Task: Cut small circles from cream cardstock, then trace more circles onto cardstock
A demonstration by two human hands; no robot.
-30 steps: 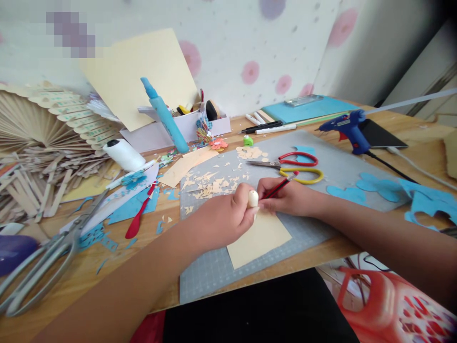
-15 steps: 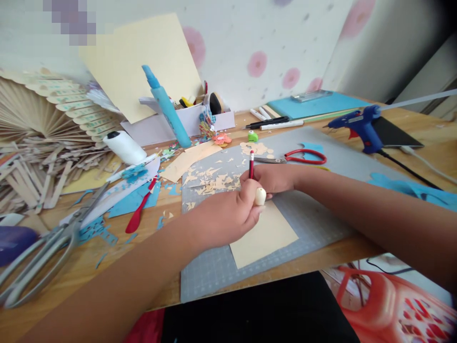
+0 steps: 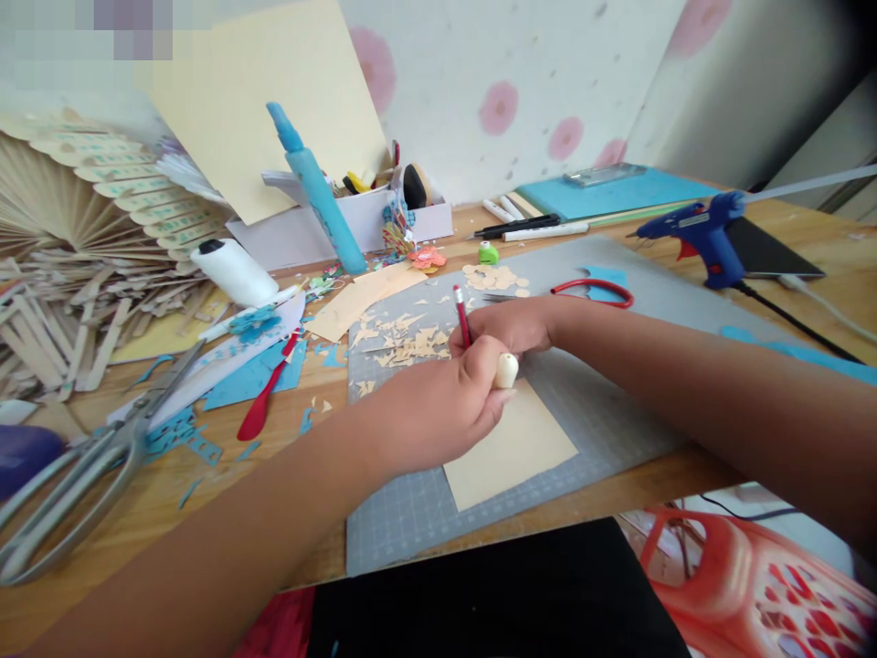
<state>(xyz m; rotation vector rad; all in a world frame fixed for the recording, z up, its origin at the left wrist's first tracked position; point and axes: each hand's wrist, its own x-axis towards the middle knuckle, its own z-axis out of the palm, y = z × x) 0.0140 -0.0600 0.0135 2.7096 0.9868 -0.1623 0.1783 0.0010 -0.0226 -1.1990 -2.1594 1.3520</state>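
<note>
My left hand is closed round a small cream knob-shaped object, pressing it onto a sheet of pale yellow paper on the grey cutting mat. Behind it my right hand grips a red pencil, whose upper end leans up and to the left. The pencil's tip is hidden behind my left hand. The two hands touch over the paper's upper edge.
Red-handled scissors and paper scraps lie on the mat. A blue glue gun stands right, a blue glue bottle and white box behind. Large grey scissors, wooden sticks and a red spatula lie left. A red stool sits below.
My right hand swung the red pencil from lying to the right to nearly upright, then leaning left, and moved behind my left hand. The left hand kept its grip on the cream object.
</note>
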